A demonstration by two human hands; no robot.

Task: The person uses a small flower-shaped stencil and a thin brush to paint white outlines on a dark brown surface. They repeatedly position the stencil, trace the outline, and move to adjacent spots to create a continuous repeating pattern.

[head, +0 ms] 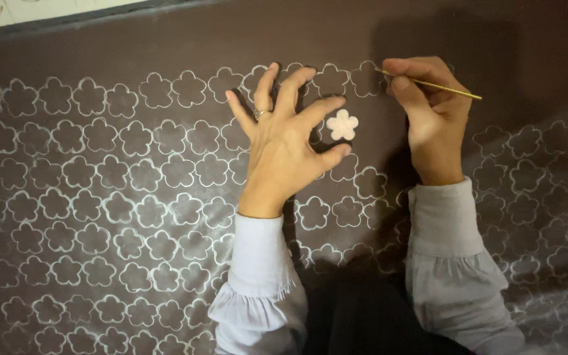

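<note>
We take the small pale flower-shaped template (342,124) as our landmark; it lies flat on the dark brown cloth (494,39) spread over the bench.

Our left hand (283,141) is spread wide open just to the left of the template, fingers fanned and fingertips pressing the cloth. The thumb tip sits just below the template and the index finger just above it, but neither seems to touch it, and the hand holds nothing. A ring shows on one finger.

Our right hand (428,112) is to the right of the template, closed around a thin golden pencil (435,85). Its tip points left, toward the outlined flowers (165,171) above and to the right of the template.

As for progress, we judge the work well along. White flower outlines run in close rows left of the template and below it, down to the bottom of the view, and more show to its right past our right sleeve. The row above the template is the topmost one. Beyond that row, the upper band of cloth is bare, as is the spot where the template lies. We judge those parts are still to be filled.

We see no containers anywhere in view.
</note>
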